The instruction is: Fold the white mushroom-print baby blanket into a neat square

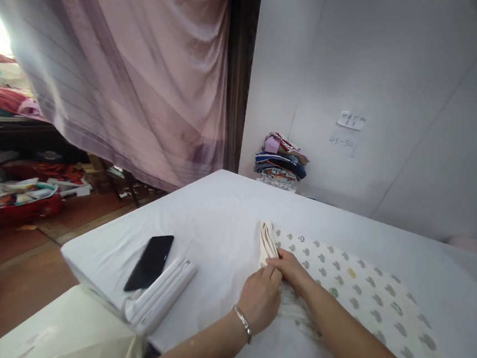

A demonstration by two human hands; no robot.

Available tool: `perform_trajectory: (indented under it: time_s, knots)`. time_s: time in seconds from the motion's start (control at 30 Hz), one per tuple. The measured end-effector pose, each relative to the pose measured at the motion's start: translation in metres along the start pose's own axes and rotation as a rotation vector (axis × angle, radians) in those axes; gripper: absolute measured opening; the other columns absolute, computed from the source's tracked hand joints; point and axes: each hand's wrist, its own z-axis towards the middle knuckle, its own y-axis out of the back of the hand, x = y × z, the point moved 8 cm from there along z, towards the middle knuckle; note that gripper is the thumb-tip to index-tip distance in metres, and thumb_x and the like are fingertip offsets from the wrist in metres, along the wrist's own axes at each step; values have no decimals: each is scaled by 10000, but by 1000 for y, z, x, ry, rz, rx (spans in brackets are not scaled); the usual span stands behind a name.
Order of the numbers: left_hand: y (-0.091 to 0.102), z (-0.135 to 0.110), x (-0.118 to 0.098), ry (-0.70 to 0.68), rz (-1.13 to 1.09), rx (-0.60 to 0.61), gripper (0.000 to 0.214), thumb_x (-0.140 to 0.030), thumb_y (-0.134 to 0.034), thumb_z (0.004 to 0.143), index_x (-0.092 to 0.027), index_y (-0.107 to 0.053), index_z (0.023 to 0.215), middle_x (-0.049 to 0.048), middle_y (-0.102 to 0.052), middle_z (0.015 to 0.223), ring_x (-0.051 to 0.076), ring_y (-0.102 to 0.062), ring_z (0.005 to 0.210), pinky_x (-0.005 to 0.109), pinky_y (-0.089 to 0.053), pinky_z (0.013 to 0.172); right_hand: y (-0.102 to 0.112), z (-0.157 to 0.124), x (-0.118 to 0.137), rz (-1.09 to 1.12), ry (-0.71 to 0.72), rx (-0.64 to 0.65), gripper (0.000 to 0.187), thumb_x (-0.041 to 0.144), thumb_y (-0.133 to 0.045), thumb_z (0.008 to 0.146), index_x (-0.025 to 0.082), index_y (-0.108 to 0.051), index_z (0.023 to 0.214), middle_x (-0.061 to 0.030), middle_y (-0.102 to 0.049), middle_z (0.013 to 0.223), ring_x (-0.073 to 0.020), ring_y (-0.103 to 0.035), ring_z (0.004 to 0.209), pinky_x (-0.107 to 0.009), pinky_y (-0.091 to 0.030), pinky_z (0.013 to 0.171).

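Observation:
A cream cloth point(372, 296) with grey cloud-like or paw-like shapes and a few coloured ones lies spread over the right side of the white-covered table point(217, 227). Its left end is gathered into several layered folds. My left hand point(259, 297), with a silver bracelet at the wrist, is closed with its fingertips pinching the cloth's near left edge. Right beside it, my right hand point(293, 270) is also closed on the folded end, its thumb and fingers against the layers. The two hands touch or nearly touch, and part of the cloth is hidden beneath the right forearm.
A black phone point(150, 263) and a long white object point(164, 295) lie on the table's left part. Beyond the far edge, folded clothes point(282, 159) are stacked against the grey wall. A pink curtain point(160, 72) hangs at left. A red basket point(23, 207) stands on the floor.

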Motion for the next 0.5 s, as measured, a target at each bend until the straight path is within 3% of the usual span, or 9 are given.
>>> perform_trajectory:
  time_s: [0.13,0.23,0.37,0.5]
  knots:
    - [25,26,52,294,-408,-95,250,-350,-565,746,-236,-543,967,-16,-617,731,142,-581,649,252,-418,608,-1,2,0,-2,57,-4,219,247,-552,640,148,-598,830,11,-600,655,-146,-551,624,-235,-415,558]
    - [30,61,98,519,-601,-122,164,-335,-530,784,-181,-576,815,0,-606,726,104,-575,606,215,-414,562,-2,1,5,-141,56,-44,260,257,-540,653,152,-611,879,-10,-633,719,-169,-575,681,-255,-427,603]
    - [14,104,131,668,-650,-17,214,-335,-517,825,-134,-578,791,1,-585,709,74,-519,531,213,-414,503,-7,0,17,-415,93,-84,252,275,-523,689,176,-622,899,-33,-652,811,-190,-584,759,-276,-419,675]
    - [-9,121,142,785,-662,76,314,-426,-485,850,-126,-576,832,-4,-585,731,86,-538,598,257,-470,577,-14,-4,26,-542,139,-98,346,332,-505,746,227,-558,1072,-28,-651,912,-200,-585,830,-281,-406,706]
